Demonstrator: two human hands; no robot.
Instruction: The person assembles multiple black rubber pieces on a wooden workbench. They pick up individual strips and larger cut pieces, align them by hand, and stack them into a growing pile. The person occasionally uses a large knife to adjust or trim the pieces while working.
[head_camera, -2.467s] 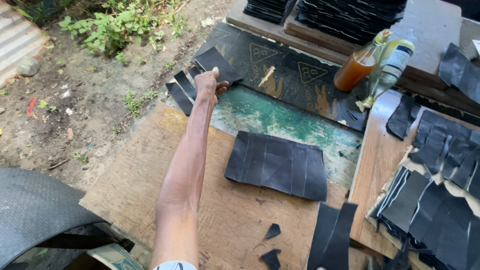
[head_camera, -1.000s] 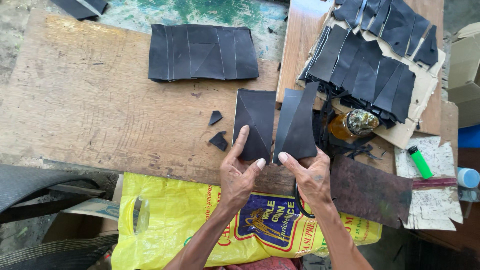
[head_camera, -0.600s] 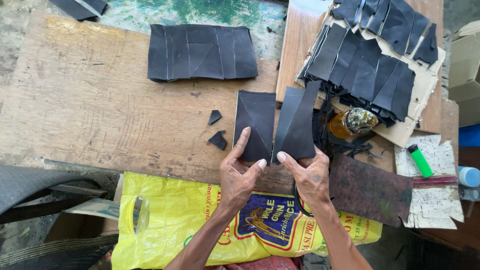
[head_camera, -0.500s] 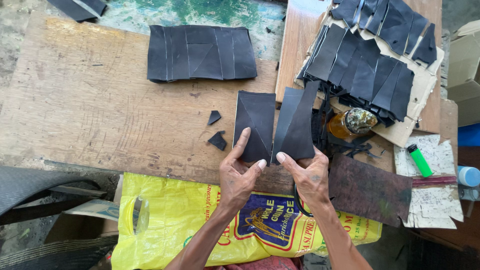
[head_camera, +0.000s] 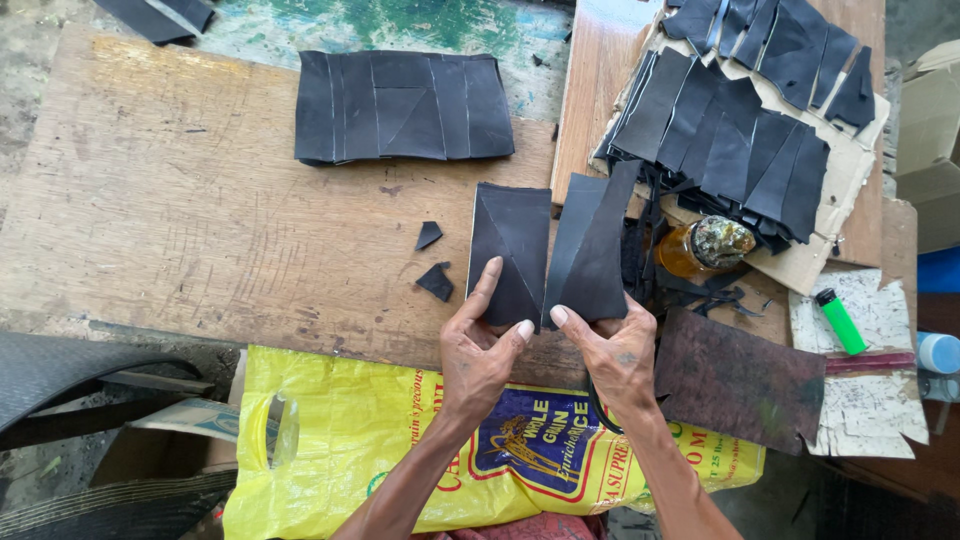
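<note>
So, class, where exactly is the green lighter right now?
In the head view the green lighter lies at the far right on a torn scrap of white paper, right of the amber bottle and beyond the person's right hand.

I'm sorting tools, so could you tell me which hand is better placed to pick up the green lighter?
Probably the right hand: the green lighter lies on its side, while the left hand is farther away.

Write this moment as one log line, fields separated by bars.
left hand: holds left black piece | right hand: holds right black piece | pieces: side by side above wooden board
</note>
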